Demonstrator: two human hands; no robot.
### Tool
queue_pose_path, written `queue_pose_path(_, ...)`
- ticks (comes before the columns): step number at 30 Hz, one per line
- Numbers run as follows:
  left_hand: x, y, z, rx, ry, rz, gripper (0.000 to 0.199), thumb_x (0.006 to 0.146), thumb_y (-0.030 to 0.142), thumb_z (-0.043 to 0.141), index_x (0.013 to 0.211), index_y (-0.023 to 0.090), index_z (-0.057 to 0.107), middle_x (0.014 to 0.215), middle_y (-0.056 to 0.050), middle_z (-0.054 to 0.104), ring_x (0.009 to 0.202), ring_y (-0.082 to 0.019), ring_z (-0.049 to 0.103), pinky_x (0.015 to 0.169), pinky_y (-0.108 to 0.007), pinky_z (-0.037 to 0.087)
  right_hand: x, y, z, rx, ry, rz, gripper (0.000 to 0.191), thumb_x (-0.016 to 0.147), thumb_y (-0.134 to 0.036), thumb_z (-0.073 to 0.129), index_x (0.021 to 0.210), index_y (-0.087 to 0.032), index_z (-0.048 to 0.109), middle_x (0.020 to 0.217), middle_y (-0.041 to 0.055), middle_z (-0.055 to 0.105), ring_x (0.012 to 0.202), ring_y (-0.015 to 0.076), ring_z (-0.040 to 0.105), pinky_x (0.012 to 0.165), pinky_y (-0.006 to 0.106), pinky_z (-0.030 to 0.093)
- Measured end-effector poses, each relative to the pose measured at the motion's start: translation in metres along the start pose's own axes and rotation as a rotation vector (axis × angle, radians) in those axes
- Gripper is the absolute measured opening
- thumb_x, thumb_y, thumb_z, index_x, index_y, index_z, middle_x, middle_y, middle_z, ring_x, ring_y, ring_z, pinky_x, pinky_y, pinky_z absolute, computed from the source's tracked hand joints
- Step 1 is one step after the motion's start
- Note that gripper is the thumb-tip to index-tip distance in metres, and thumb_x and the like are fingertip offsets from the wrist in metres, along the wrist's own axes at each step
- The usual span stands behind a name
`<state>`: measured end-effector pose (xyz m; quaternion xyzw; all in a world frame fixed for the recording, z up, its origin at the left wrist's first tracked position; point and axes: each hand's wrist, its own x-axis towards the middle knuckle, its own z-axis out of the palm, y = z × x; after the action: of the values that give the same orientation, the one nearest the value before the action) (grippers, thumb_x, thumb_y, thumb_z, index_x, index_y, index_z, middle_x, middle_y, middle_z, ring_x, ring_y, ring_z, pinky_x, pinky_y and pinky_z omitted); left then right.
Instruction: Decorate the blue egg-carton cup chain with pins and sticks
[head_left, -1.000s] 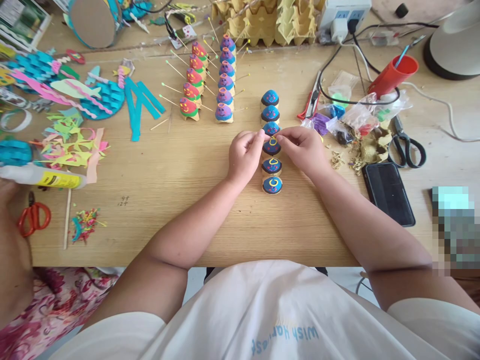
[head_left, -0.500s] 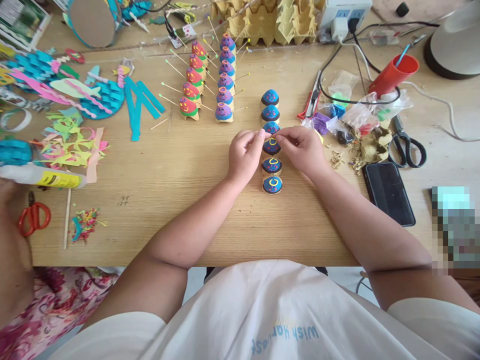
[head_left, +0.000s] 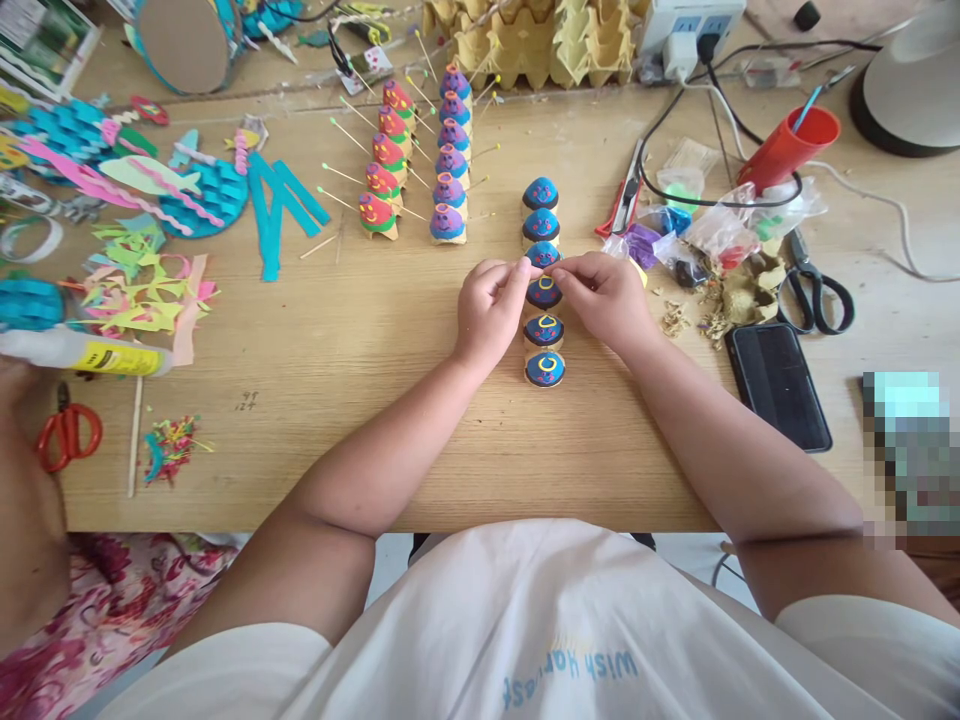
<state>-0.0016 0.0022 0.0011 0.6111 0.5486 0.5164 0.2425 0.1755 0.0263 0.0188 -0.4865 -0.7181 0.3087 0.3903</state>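
Note:
A column of blue egg-carton cups (head_left: 544,369) with small pink face marks stands upright on the table in front of me. The nearer three cups carry yellow rings on top; the farther ones show none. My left hand (head_left: 491,305) is at the column's left side, thumb and forefinger pinched together over the middle cups. From the right, my right hand (head_left: 604,297) pinches too, its fingertips almost meeting those of the left. Whatever lies between the fingertips is too small to make out.
Red-green cups (head_left: 386,180) and purple cups (head_left: 450,190) with pins stand behind. Rightward lie a utility knife (head_left: 630,190), black scissors (head_left: 814,285), a phone (head_left: 778,388) and a red cup (head_left: 795,150). Paper scraps (head_left: 142,290), a glue bottle (head_left: 90,352) and red-handled scissors (head_left: 67,430) lie left.

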Motion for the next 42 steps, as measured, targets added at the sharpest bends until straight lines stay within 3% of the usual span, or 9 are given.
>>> queue_pose_path(7,0.000,-0.002,0.001,-0.001,0.001,0.036,0.051,0.108,0.060,0.050,0.093,0.025,0.084,0.094,-0.003,0.082,0.102,-0.017,0.076,0.101,-0.031,0.056,0.001,0.000,-0.001,0.079,0.030,0.035,0.027,0.099,-0.038,0.068,0.092,-0.019,0.086,0.083,0.0043,0.077,0.079,0.0180,0.065,0.073,0.033,0.050)
queue_pose_path(16,-0.002,-0.001,0.001,-0.001,-0.010,0.072,0.053,0.107,0.063,0.049,0.098,0.025,0.085,0.092,-0.003,0.080,0.100,-0.016,0.075,0.098,-0.031,0.056,0.002,0.002,-0.003,0.143,0.071,0.081,0.031,0.100,-0.041,0.067,0.091,-0.018,0.084,0.064,-0.0029,0.055,0.063,0.0112,0.047,0.063,0.029,0.037)
queue_pose_path(21,-0.002,-0.001,0.001,-0.041,-0.008,0.056,0.054,0.105,0.065,0.052,0.096,0.024,0.086,0.089,-0.003,0.079,0.096,-0.016,0.075,0.096,-0.031,0.056,0.002,0.006,-0.005,0.131,0.085,0.068,0.031,0.101,-0.040,0.066,0.091,-0.018,0.084,0.063,-0.0032,0.050,0.061,0.0107,0.044,0.061,0.029,0.035)
queue_pose_path(26,-0.001,-0.004,0.002,-0.073,-0.001,0.048,0.055,0.104,0.068,0.052,0.097,0.024,0.086,0.092,-0.004,0.080,0.099,-0.016,0.076,0.098,-0.032,0.057,0.009,0.029,-0.007,0.023,0.186,0.004,0.032,0.104,-0.045,0.062,0.104,-0.021,0.082,0.075,0.0017,0.064,0.070,0.0161,0.058,0.068,0.034,0.049)
queue_pose_path(31,0.000,-0.008,0.003,-0.142,0.026,0.011,0.054,0.101,0.071,0.055,0.101,0.025,0.084,0.099,-0.005,0.081,0.103,-0.019,0.076,0.102,-0.036,0.058,0.010,0.039,-0.015,-0.265,0.293,-0.078,0.029,0.108,-0.037,0.052,0.117,-0.023,0.075,0.104,0.0095,0.070,0.098,0.0246,0.069,0.093,0.046,0.057)
queue_pose_path(36,0.002,-0.009,0.006,-0.283,0.088,-0.088,0.050,0.101,0.069,0.057,0.101,0.025,0.081,0.109,-0.007,0.082,0.112,-0.021,0.074,0.107,-0.039,0.056,0.004,0.030,-0.029,-0.485,0.342,-0.070,0.034,0.108,-0.024,0.037,0.126,-0.026,0.065,0.123,0.0131,0.066,0.121,0.0306,0.063,0.104,0.055,0.052)
queue_pose_path(39,0.003,-0.006,0.007,-0.331,0.110,-0.120,0.048,0.101,0.067,0.059,0.099,0.024,0.080,0.108,-0.007,0.082,0.111,-0.021,0.074,0.107,-0.038,0.056,-0.001,0.024,-0.030,-0.648,0.296,0.042,0.034,0.102,-0.028,0.049,0.134,-0.026,0.060,0.136,0.0164,0.062,0.132,0.0371,0.056,0.106,0.061,0.048)
queue_pose_path(42,0.003,-0.004,0.007,-0.340,0.127,-0.136,0.047,0.100,0.066,0.061,0.098,0.023,0.080,0.106,-0.007,0.082,0.107,-0.021,0.074,0.103,-0.038,0.057,-0.005,0.019,-0.025,-0.760,0.194,0.138,0.049,0.096,-0.036,0.059,0.143,-0.024,0.055,0.144,0.0189,0.059,0.137,0.0422,0.051,0.107,0.066,0.044)
